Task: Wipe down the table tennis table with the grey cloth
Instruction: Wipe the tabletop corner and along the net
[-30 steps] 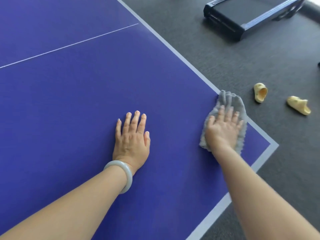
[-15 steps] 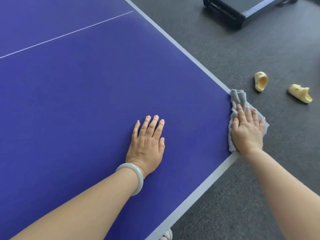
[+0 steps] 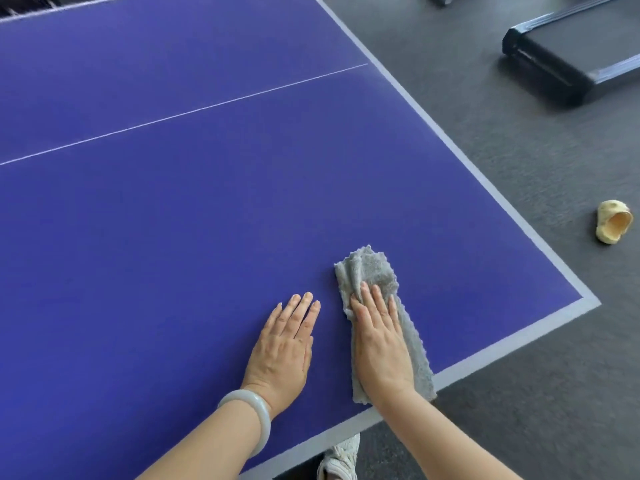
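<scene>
The blue table tennis table fills most of the view, its near right corner at the right. A crumpled grey cloth lies on it near the front edge. My right hand presses flat on the cloth with straight fingers. Close on its left, my left hand rests flat on the bare table surface, a pale bangle on its wrist. The cloth's near end reaches the white edge stripe.
Dark grey carpet lies to the right of the table. A yellow slipper sits on it, and a black treadmill base stands at the back right. A white shoe shows below the front edge.
My right hand has slid the cloth from the table's right corner leftward along the front edge, close to my left hand. The view has shifted, so more of the table's corner shows.
</scene>
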A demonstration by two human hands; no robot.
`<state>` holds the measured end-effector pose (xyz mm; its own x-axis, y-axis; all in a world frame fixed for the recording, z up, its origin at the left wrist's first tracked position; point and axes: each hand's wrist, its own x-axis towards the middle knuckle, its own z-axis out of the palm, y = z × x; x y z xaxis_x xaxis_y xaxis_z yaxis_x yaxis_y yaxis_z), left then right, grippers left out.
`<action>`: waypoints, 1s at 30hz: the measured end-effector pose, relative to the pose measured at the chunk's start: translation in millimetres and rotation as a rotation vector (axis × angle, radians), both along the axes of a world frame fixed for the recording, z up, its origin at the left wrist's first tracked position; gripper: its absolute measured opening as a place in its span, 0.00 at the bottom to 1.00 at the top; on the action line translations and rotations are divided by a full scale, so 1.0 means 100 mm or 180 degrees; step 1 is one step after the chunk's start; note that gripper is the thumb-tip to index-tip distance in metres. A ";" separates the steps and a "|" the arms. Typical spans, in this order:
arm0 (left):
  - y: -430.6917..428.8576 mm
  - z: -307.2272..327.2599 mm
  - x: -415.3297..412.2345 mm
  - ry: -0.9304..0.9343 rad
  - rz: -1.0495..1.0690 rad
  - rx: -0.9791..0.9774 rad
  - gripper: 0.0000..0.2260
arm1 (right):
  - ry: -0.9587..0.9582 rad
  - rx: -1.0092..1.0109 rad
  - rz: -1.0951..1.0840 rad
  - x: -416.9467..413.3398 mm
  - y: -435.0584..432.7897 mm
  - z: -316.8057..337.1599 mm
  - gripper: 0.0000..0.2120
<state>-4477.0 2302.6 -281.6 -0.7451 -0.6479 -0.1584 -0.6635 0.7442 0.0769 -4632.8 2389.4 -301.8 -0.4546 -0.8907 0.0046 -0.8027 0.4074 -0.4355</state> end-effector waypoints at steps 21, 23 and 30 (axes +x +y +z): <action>0.81 1.33 3.27 0.4513 0.4591 0.2163 0.10 | -0.4503 0.0714 0.1021 3.47 -0.01 1.46 0.09; 1.03 1.52 3.71 0.4787 0.4783 0.1927 0.09 | -0.4976 0.0750 0.1195 3.85 0.04 1.70 0.08; 2.00 1.82 4.93 0.5577 0.4743 0.2661 0.12 | -0.5689 0.1467 0.2236 5.17 0.61 2.27 0.22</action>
